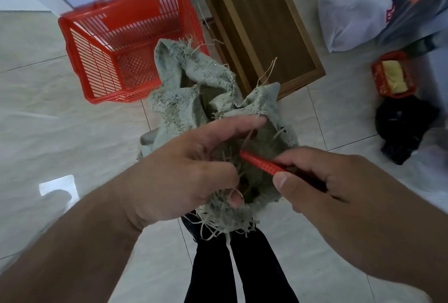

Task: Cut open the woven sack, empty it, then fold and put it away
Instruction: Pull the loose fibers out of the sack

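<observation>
A grey-green woven sack (189, 84) with frayed, stringy edges stands in the middle of the floor, its mouth partly gaping. My left hand (191, 169) pinches the sack's near rim, index finger stretched across the opening. My right hand (339, 181) grips a red cutter (261, 161) whose tip points left into the frayed fabric beside my left fingers. Whatever is inside the sack is hidden in shadow.
A red plastic basket (126, 58) sits on the tiled floor at the back left. A wooden framed panel (261, 24) lies behind the sack. At the right are a white plastic bag (356, 9), a red packet (392, 75) and a black cloth (407, 128). My dark-trousered legs (240, 268) are below.
</observation>
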